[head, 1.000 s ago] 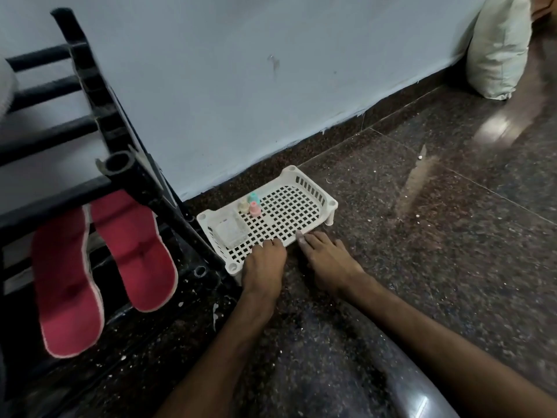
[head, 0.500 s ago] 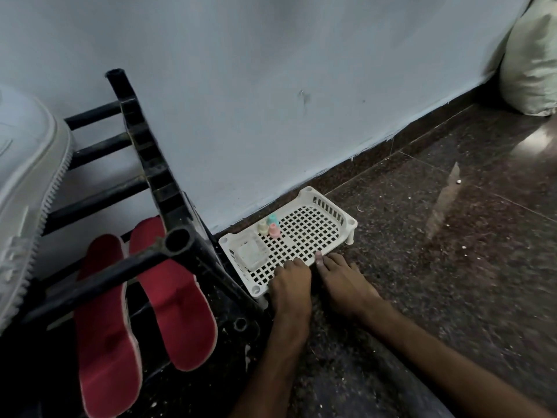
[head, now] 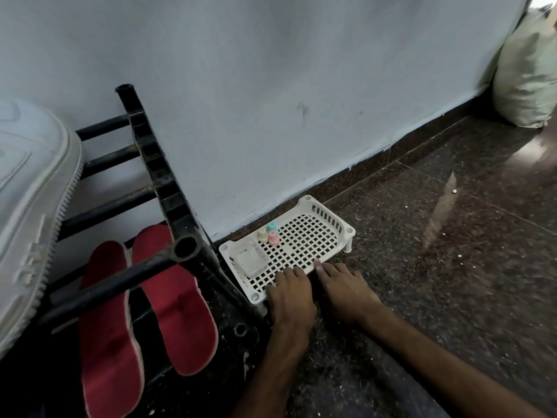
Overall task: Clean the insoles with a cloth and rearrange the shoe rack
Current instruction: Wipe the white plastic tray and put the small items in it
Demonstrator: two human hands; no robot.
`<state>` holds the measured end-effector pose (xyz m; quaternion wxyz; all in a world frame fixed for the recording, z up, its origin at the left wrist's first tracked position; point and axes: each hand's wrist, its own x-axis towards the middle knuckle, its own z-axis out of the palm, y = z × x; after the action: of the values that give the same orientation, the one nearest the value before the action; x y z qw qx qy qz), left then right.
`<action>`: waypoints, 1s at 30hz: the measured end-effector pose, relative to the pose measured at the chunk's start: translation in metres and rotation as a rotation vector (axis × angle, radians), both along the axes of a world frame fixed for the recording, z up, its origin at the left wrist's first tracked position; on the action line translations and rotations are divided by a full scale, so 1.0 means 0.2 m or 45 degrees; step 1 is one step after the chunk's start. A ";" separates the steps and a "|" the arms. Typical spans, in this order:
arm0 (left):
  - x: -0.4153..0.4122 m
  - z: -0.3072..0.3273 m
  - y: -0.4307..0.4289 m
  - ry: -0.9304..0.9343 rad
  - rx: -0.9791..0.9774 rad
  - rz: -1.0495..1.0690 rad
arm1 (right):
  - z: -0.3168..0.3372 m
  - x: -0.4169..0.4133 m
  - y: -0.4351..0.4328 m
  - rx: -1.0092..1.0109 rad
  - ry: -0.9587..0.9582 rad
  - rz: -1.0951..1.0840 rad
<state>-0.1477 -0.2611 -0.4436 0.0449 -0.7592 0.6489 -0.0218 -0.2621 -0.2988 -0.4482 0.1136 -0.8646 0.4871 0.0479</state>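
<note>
Resting left hand [head: 291,297] and right hand [head: 346,292] flat, side by side, on near rim of white tray [head: 327,214] lying lengthwise straight ahead; red insoles [head: 177,312] on rack [head: 156,176] off left, nearer left hand

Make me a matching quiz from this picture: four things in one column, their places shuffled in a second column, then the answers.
Things
1. red insoles
2. white perforated tray
3. white sneaker
4. pale sack

Places
A. far right, against the wall
B. far left edge of the view
C. on the floor, just right of the black shoe rack
D. low in the rack, behind its front bar

Pairs: 1-D, 2-C, 3-B, 4-A
</note>
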 end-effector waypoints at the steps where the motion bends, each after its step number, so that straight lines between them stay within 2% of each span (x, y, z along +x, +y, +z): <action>1: 0.00 0.00 0.01 0.007 -0.017 -0.008 | 0.01 0.00 0.00 -0.004 -0.008 -0.010; 7: 0.01 0.10 0.02 0.056 -0.025 -0.047 | 0.15 -0.02 0.03 -0.060 -0.006 -0.072; 14: -0.01 0.48 0.07 0.033 -0.183 -0.138 | 0.52 -0.05 0.06 -0.249 0.019 -0.094; 20: -0.06 1.10 0.15 0.087 -0.378 -0.171 | 1.17 -0.06 0.13 -0.458 -0.039 -0.064; 25: 0.02 1.72 0.36 -0.055 -0.530 -0.192 | 1.81 0.00 0.31 -0.670 -0.107 -0.027; 30: 0.26 2.24 0.73 -0.069 -0.647 -0.028 | 2.33 0.20 0.63 -0.772 -0.222 0.016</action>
<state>-0.0948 -0.1157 0.0047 -0.1303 -0.7382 0.6293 -0.2050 -0.2214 -0.1719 0.0186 -0.1085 -0.8628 0.4624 -0.1731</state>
